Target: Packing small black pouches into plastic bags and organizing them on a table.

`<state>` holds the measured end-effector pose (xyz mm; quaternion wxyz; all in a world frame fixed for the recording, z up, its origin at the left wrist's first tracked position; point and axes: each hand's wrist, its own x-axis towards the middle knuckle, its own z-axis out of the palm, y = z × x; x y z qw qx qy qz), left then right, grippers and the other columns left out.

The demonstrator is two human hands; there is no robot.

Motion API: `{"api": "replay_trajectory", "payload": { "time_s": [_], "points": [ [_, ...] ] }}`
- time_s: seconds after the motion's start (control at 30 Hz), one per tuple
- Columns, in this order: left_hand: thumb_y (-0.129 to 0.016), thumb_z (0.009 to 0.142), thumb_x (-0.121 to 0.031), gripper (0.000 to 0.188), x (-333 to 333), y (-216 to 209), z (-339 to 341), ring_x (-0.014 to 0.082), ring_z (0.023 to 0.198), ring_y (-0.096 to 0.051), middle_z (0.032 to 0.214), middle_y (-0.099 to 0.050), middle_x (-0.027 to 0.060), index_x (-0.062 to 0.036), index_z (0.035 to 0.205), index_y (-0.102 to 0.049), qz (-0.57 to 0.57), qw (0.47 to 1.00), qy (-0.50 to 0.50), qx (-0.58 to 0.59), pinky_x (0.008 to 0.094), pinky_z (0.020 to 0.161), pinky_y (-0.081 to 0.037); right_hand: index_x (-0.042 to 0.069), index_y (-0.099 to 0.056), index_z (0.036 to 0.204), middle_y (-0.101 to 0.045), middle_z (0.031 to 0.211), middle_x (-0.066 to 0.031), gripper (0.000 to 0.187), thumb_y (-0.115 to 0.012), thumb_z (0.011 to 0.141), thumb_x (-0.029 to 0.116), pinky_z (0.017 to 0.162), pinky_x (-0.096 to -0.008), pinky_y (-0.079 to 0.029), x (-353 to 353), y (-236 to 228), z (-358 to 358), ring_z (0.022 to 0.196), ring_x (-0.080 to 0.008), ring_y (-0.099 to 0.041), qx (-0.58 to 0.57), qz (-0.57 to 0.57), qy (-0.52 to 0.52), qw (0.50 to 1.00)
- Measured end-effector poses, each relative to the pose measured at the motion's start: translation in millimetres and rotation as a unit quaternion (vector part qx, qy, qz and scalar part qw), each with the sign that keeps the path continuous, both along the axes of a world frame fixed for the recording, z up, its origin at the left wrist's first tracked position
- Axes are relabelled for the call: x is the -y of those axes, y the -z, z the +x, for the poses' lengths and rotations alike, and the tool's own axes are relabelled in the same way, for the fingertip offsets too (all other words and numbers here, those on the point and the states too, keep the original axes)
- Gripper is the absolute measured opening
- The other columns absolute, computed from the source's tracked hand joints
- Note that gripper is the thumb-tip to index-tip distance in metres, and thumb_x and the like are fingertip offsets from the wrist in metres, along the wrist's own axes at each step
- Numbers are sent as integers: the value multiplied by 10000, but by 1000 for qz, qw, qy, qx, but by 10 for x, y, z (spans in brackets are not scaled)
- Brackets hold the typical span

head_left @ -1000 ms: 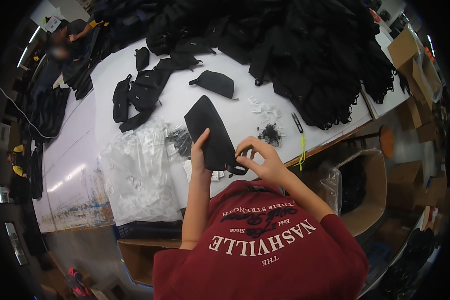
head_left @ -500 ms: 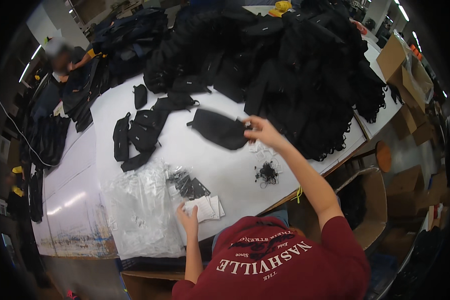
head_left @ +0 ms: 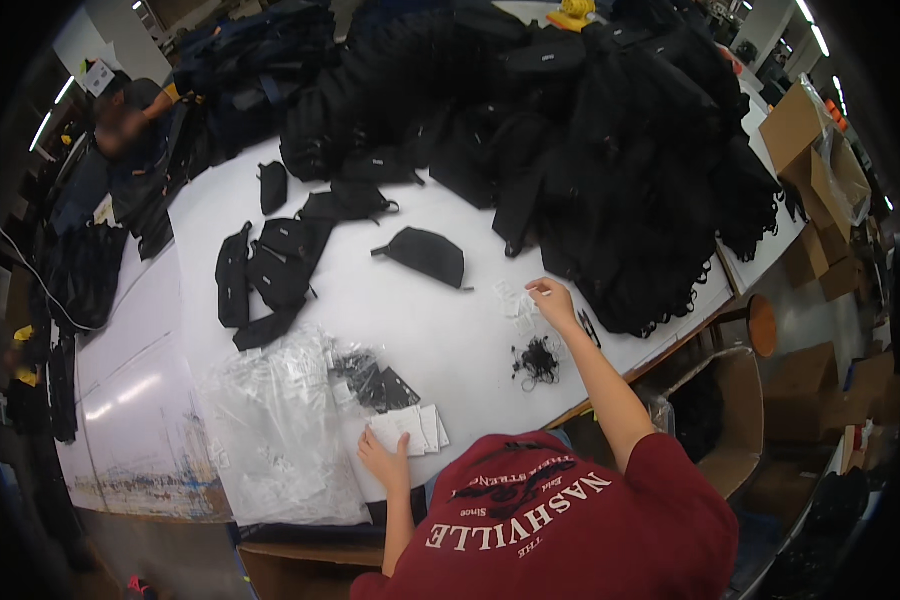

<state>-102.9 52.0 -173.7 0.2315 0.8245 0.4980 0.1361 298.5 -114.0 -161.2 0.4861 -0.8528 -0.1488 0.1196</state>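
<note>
Cards [head_left: 410, 428], white and fanned, are lying at the near edge of the table [head_left: 455, 345]. At their 7 o'clock the left hand [head_left: 382, 462] is resting against them, thumb and fingers spreading wide. At the cards' 9 o'clock, clear plastic bags [head_left: 285, 430] are heaping up; at 12, just beyond, dark cards [head_left: 400, 387] are lying.

Toward 2 o'clock, black strings [head_left: 538, 362] are sitting in a tangle. Past them, the right hand [head_left: 555, 303] is reaching in at the 3 o'clock side of some small white tags [head_left: 511, 299]. Its fingertips are coming close together, though I cannot tell whether they are pinching a tag. Snips [head_left: 587, 328] are lying at that hand's 4 o'clock.

Farther, at the cards' 12 o'clock, a black pouch [head_left: 423, 256] is lying flat. Half a second ago the right hand was holding a pouch here; now it is standing clear, which is leaving it free for the tags.

Beyond, more pouches [head_left: 288, 262] are clustering at 11 o'clock, and a black pile [head_left: 610, 200] is spreading at 1. Farthest, near 11, a co-worker [head_left: 130, 125] is standing.
</note>
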Motion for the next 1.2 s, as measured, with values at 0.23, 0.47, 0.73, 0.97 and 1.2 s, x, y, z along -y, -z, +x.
{"api": "replay_trajectory", "payload": {
  "time_s": [0.23,0.47,0.73,0.97,1.2],
  "points": [
    [-673,756,-211,592,123,-153,194,359,1021,-420,1091,-454,183,-18,1259,-428,79,996,-12,-38,439,868,-334,109,-634,833,-556,693,-68,80,-597,762,112,605,-356,-440,741,-120,-563,657,-256,-558,98,-116,91,984],
    [-599,804,-86,205,-7,-176,141,279,691,-494,802,-473,137,-9,933,-460,-52,995,52,71,347,648,-397,108,-623,839,-536,691,-54,71,-611,771,122,571,-343,-431,774,-266,-787,629,-243,-550,84,-109,15,990],
    [-522,850,-52,161,64,-496,291,133,657,-320,732,-325,43,-23,845,-363,-156,956,16,247,263,610,-327,84,-593,796,-585,807,-82,95,-601,706,56,590,-360,-476,251,31,-1134,699,-267,-608,161,-238,-284,915],
    [-530,865,-75,159,209,-480,407,126,753,-376,795,-387,28,-32,900,-381,-196,927,9,319,243,709,-351,65,-573,751,-590,802,-84,81,-636,731,111,593,-392,-469,200,-114,-1072,693,-294,-603,107,-188,-323,921],
    [-530,884,-101,261,221,-455,444,154,879,-496,966,-519,111,-18,1087,-388,-201,926,-36,318,270,776,-400,56,-647,842,-629,713,6,124,-673,785,163,522,-196,-382,-64,-1414,-921,566,-50,-512,-106,94,-210,967]
  ]
}}
